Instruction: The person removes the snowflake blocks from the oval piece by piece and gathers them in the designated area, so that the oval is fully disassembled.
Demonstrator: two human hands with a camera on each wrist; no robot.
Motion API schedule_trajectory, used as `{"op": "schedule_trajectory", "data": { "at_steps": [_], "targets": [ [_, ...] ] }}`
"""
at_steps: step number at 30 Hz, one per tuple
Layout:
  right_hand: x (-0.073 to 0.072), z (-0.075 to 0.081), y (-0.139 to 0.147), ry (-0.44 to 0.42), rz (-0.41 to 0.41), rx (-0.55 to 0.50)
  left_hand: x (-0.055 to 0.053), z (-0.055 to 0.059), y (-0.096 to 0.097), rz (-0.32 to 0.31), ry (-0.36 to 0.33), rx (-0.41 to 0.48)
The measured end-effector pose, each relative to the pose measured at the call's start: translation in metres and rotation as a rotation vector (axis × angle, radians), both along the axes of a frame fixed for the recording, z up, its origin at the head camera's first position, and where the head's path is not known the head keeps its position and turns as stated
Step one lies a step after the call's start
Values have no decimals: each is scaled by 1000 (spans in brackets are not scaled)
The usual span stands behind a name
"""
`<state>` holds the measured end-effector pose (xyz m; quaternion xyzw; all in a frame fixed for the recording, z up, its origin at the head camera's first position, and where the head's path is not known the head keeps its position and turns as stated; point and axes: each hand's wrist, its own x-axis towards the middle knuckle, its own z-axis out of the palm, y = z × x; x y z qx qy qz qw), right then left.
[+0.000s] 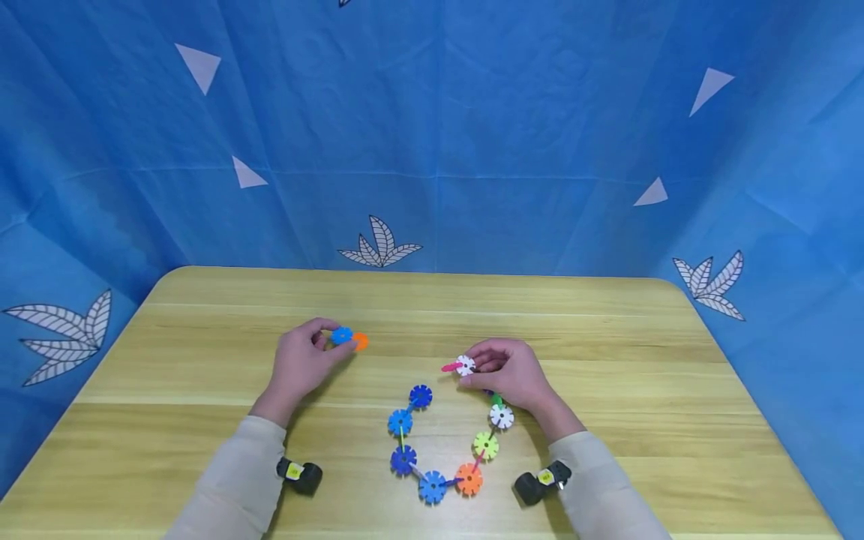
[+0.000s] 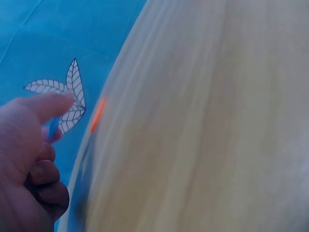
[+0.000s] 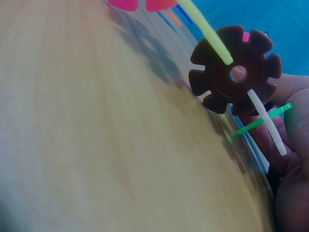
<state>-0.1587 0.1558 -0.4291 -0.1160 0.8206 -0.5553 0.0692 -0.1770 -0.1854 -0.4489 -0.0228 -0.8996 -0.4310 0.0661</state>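
Observation:
Notched plastic discs are joined in an open, curved chain on the table, from a dark blue disc (image 1: 421, 396) round past an orange disc (image 1: 469, 479) to a white disc (image 1: 502, 417). My right hand (image 1: 513, 371) pinches another white disc (image 1: 466, 365) with a pink disc (image 1: 451, 367) edge-on at its left. That hand covers part of the chain's right end. A brown disc (image 3: 217, 92) fills the right wrist foreground. Farther left, my left hand (image 1: 307, 364) pinches a blue disc (image 1: 341, 335). An orange disc (image 1: 361, 342) is beside it; whether they join I cannot tell.
The wooden table (image 1: 202, 337) has rounded far corners. Blue cloth (image 1: 432, 135) with leaf and triangle prints hangs behind it and along its sides. A black camera (image 1: 307, 478) is strapped at the left wrist, another camera (image 1: 529, 487) at the right.

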Motion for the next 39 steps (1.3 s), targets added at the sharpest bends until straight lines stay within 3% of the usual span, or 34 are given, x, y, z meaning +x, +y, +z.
{"op": "schedule_trajectory", "data": {
  "at_steps": [10, 18, 24, 27, 32, 39],
  "targets": [
    [-2, -2, 0, 14, 8, -15, 1, -6, -11, 31, 17, -109],
    [0, -1, 1, 39, -25, -38, 1, -15, -13, 67, 78, -233],
    [2, -2, 2, 86, -51, -48, 0, -19, -12, 89, 69, -260],
    [-4, -13, 5, 95, -65, -65, -1, -19, -11, 99, 66, -263],
    [-14, -30, 8, 49, -46, -98, -2, -18, -9, 112, 52, -267],
    [-14, -32, 7, -2, -48, -112, -2, -17, -8, 121, 31, -292]
  ]
}}
